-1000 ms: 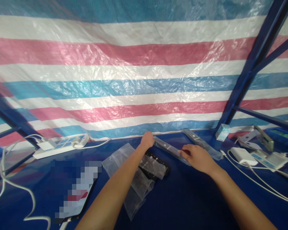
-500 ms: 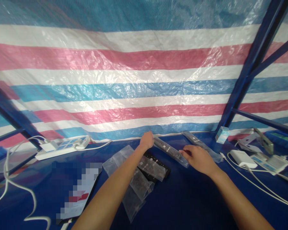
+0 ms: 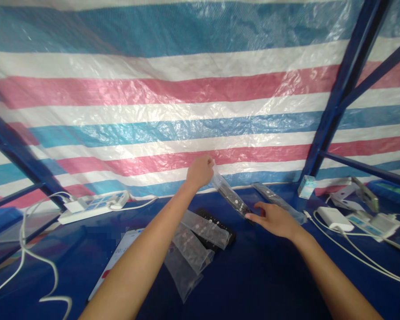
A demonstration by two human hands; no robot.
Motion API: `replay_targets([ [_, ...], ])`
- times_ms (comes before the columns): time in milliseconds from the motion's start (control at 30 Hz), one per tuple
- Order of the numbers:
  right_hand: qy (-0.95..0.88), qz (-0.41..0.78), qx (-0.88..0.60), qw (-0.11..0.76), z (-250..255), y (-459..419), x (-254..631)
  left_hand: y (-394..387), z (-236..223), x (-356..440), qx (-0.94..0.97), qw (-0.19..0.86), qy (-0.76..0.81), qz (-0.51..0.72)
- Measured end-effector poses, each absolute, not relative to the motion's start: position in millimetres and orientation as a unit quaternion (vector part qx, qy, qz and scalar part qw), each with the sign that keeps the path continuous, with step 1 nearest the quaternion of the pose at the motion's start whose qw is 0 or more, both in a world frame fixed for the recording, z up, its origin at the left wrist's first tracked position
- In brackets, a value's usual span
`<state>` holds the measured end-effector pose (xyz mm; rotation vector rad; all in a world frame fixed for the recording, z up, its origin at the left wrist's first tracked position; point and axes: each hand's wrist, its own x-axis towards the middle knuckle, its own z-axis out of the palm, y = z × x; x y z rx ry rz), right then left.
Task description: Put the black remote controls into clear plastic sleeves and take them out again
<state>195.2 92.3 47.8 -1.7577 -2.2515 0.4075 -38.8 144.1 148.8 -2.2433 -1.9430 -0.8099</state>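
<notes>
the left hand (image 3: 200, 171) pinches the upper end of a clear, thin plastic sleeve (image 3: 218, 178); a long black remote control with pale buttons (image 3: 234, 200) slants down from inside it to the right hand (image 3: 277, 220), whose thumb and fingers pinch its lower end above the glossy blue table (image 3: 253, 275).

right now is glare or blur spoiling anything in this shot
Head view: bright, speckled glare flecks the striped sheet, strongest mid-frame; head view: the near part of the blue table falls dark; head view: the held bagged remote looks soft, its button markings unreadable; head view: blocky pixelation shows beside the phone.
</notes>
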Motion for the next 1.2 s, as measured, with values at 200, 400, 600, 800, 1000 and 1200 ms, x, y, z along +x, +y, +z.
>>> replay_targets([
  [200,-0.786,0.166,-0.584,0.118,30,101,191,135,165,-39,-0.756,0.045,-0.598,-0.262],
  [400,-0.799,0.166,-0.563,0.134,29,102,188,119,185,-44,-0.743,0.088,-0.599,-0.286],
  [600,-0.775,0.133,-0.604,0.13,39,98,191,84,226,-80,-0.675,0.122,-0.567,-0.457],
  [800,-0.751,0.106,-0.644,0.099,40,97,187,95,178,-128,-0.6,-0.112,-0.589,-0.529],
  [1000,-0.767,0.091,-0.63,0.082,39,91,177,116,79,-127,-0.656,-0.215,-0.638,-0.342],
  [1200,-0.793,0.107,-0.593,0.086,34,84,163,121,48,-122,-0.65,-0.136,-0.69,-0.287],
])
